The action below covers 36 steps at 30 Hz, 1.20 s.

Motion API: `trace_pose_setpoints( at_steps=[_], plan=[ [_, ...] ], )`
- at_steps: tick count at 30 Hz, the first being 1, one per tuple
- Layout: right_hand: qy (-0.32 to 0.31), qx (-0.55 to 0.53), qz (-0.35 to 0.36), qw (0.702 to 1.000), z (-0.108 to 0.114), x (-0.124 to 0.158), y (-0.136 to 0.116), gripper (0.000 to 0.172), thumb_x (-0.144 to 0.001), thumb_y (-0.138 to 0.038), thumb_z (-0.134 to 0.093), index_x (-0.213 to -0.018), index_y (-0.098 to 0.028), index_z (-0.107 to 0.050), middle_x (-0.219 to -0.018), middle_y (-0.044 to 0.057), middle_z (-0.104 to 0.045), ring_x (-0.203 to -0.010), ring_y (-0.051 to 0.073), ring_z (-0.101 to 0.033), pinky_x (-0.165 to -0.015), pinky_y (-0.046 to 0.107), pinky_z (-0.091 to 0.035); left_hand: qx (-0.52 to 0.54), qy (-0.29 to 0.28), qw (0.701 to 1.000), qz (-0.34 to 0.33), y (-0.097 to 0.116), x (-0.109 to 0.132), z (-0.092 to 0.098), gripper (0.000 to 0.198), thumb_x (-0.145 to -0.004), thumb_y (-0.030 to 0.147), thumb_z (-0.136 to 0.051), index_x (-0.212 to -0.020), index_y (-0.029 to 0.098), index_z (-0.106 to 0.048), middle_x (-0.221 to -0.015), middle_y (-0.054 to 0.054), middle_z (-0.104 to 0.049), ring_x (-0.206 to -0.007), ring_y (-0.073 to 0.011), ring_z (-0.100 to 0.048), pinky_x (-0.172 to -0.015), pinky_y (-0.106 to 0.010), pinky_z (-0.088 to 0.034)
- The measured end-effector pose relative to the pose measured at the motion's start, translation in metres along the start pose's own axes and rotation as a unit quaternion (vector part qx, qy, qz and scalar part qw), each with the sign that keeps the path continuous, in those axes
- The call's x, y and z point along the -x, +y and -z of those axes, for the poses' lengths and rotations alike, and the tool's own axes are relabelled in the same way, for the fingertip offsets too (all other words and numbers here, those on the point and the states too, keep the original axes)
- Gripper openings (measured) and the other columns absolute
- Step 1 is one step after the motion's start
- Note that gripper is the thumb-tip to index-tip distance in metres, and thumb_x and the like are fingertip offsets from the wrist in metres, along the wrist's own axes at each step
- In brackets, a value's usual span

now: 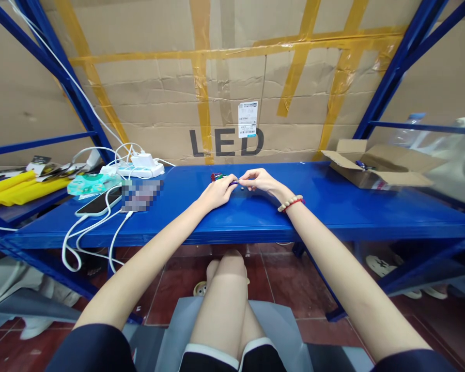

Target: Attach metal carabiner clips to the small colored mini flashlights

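Note:
Over the middle of the blue tabletop, my left hand is closed around a thin, shiny purple-blue piece, too small to identify. My right hand meets it from the other side, thumb and fingers pinched at the tip of that piece. Whatever sits between those fingertips is hidden. Just beyond my left hand lie small shiny red and green pieces, partly covered by it. Tiny dark bits rest on the table below my right fingertips.
Left on the blue table are a phone, white cables, a power strip and a teal packet. An open cardboard box holding small items stands right. Behind rises a large taped carton; blue posts flank the table.

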State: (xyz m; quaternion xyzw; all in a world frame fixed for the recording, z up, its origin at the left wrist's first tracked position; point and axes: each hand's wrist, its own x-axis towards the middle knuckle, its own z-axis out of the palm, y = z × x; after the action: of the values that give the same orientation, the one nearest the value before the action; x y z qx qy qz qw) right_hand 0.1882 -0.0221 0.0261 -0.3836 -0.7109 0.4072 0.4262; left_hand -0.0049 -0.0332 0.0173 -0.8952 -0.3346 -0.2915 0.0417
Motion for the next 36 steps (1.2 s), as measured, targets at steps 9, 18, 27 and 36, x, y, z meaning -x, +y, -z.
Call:
trace_pose_setpoints(
  at_steps=[9, 18, 27, 36],
  plan=[
    [-0.006, 0.016, -0.008, 1.000, 0.0014, -0.0005, 0.0032, 0.040, -0.055, -0.048, -0.079, -0.074, -0.014, -0.068, -0.058, -0.001, -0.056, -0.051, 0.007, -0.046, -0.048, 0.022, -0.035, -0.003, 0.006, 1.000, 0.001, 0.0004, 0.0004, -0.0003, 0.017, -0.094, 0.025, -0.036, -0.099, 0.019, -0.052, -0.099, -0.007, -0.065, -0.091, -0.0206, -0.063, -0.074, -0.029, -0.049],
    [-0.004, 0.013, -0.003, 1.000, 0.0011, -0.0004, 0.0040, 0.040, -0.057, -0.047, -0.078, -0.077, -0.014, -0.069, -0.062, -0.001, -0.057, -0.052, 0.006, -0.046, -0.048, 0.020, -0.035, 0.004, 0.010, 1.000, 0.003, 0.0011, 0.0007, -0.0004, 0.016, -0.094, 0.025, -0.037, -0.100, 0.019, -0.051, -0.101, -0.007, -0.065, -0.092, -0.0204, -0.063, -0.073, -0.028, -0.048],
    [-0.004, 0.016, -0.005, 1.000, 0.0010, -0.0014, 0.0051, 0.040, -0.057, -0.048, -0.078, -0.076, -0.014, -0.068, -0.060, -0.002, -0.055, -0.050, 0.006, -0.046, -0.047, 0.021, -0.035, 0.004, 0.009, 1.000, 0.014, 0.0019, 0.0014, -0.0001, 0.018, -0.095, 0.026, -0.037, -0.102, 0.019, -0.051, -0.105, -0.007, -0.066, -0.094, -0.0210, -0.064, -0.073, -0.029, -0.049],
    [-0.003, 0.018, -0.005, 1.000, 0.0012, -0.0025, 0.0063, 0.042, -0.057, -0.049, -0.078, -0.076, -0.014, -0.068, -0.057, -0.002, -0.054, -0.050, 0.007, -0.046, -0.046, 0.021, -0.034, 0.005, 0.014, 1.000, 0.010, 0.0011, 0.0017, -0.0010, 0.018, -0.095, 0.026, -0.036, -0.102, 0.019, -0.051, -0.105, -0.007, -0.066, -0.094, -0.0204, -0.064, -0.073, -0.028, -0.049]
  ],
)
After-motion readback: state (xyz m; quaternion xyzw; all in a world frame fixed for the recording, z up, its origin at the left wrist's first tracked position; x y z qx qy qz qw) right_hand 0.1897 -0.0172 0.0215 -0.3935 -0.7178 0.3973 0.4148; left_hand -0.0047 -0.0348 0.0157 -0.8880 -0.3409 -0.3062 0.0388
